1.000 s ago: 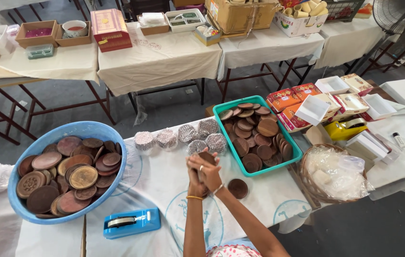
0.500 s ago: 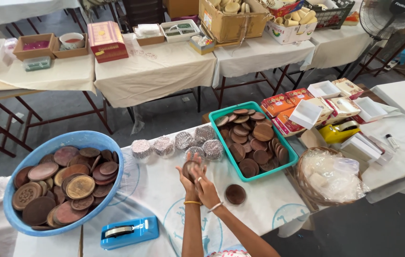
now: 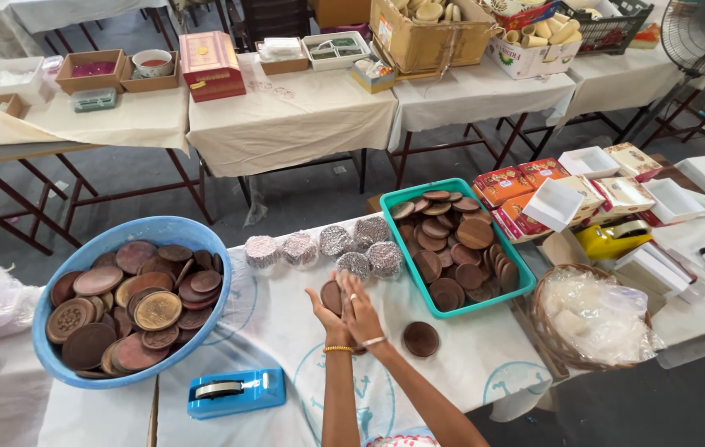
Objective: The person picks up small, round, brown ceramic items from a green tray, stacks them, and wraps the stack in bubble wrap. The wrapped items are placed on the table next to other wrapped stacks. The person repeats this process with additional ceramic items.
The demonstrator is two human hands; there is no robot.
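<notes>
A brown round disc [image 3: 332, 296] is pressed flat between left hand [image 3: 325, 314] and right hand [image 3: 362, 310], above the desk [image 3: 468, 364] centre, near its front edge. Grip: palms closed on it, fingers straight. Disc could be squeezed out and dropped onto the loose disc [image 3: 421, 338] or wrapped stacks [image 3: 332, 248].

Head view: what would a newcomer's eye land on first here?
Probably the big blue basin at the left, heaped with brown round discs, and the green tray of similar discs right of centre. Between them the left hand and right hand meet around one brown disc, with wrapped silvery rounds lined up just beyond and another loose disc lying on the tablecloth.
</notes>
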